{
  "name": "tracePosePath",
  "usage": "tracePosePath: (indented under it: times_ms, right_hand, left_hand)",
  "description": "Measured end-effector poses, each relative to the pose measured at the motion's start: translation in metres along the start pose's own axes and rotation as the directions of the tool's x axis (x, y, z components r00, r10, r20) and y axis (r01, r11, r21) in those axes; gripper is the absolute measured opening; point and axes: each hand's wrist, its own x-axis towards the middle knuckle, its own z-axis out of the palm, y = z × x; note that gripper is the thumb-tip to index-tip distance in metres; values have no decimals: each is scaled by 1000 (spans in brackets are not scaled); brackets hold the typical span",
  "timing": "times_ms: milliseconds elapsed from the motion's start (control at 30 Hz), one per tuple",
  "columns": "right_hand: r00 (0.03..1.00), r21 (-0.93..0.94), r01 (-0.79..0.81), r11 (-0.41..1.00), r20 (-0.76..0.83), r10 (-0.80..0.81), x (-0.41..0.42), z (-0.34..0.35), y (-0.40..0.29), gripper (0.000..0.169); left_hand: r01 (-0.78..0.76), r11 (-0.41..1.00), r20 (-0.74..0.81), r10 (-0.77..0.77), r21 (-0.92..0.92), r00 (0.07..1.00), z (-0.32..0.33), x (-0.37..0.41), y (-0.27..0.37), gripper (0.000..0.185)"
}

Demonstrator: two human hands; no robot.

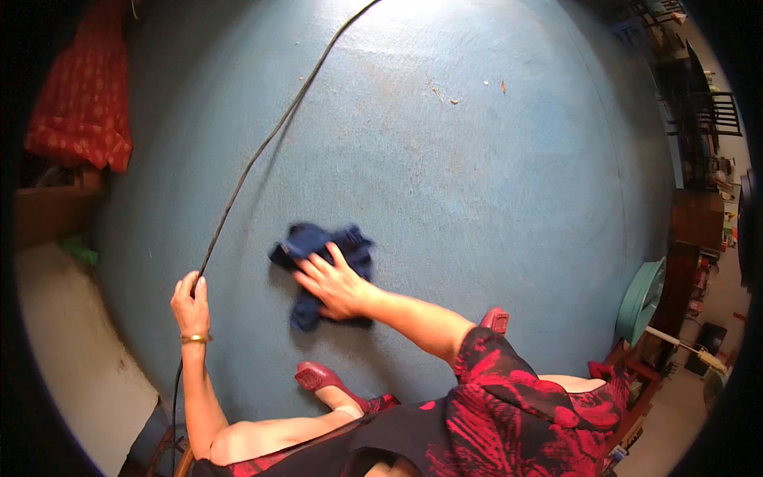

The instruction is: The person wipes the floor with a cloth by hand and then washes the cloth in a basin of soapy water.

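Observation:
Spread under my right hand (pixel 334 283) is a crumpled dark blue cloth (pixel 307 238), pressed against the blue floor (pixel 477 197). The fingers lie over the cloth's middle, and its edges are blurred. My left hand (pixel 192 304), with a gold bangle at the wrist, grips a long dark cable (pixel 238 185). From that hand the cable runs up to the top edge of the view, casting a shadow on the floor. A further length of it hangs down along the left forearm.
Red shoes (pixel 316 378) show beneath me. Small bits of debris (pixel 453 101) lie on the floor ahead. A red patterned cloth (pixel 83 107) hangs at the left, above a brown box-like object (pixel 56 214). To the right are a teal basin (pixel 638 304) and dark wooden furniture (pixel 685 280).

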Motion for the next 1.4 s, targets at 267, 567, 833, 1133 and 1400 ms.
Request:
tracePosePath:
  times_ms: [267,567,833,1133,1400]
  right_hand:
    - [964,-62,-187,980,-205,171,3,-18,54,82]
    - [482,-140,-876,461,-257,838,-244,-29,109,111]
    - [679,-58,-616,785,-545,492,54,-117,208,76]
    - [914,-58,-330,942,-267,304,-34,-97,173,81]
    - [146,-162,-983,83,-436,888,-274,-57,295,85]
  left_hand:
    - [-15,996,-98,6,-92,995,-19,13,21,13]
    - [-73,988,-112,58,-135,992,-33,10,22,9]
    - [7,918,-35,-22,-397,999,-64,-15,71,6]
    - [-53,903,-79,21,-427,997,-74,-6,106,5]
    - [-38,920,-47,21,-389,999,-75,-6,121,6]
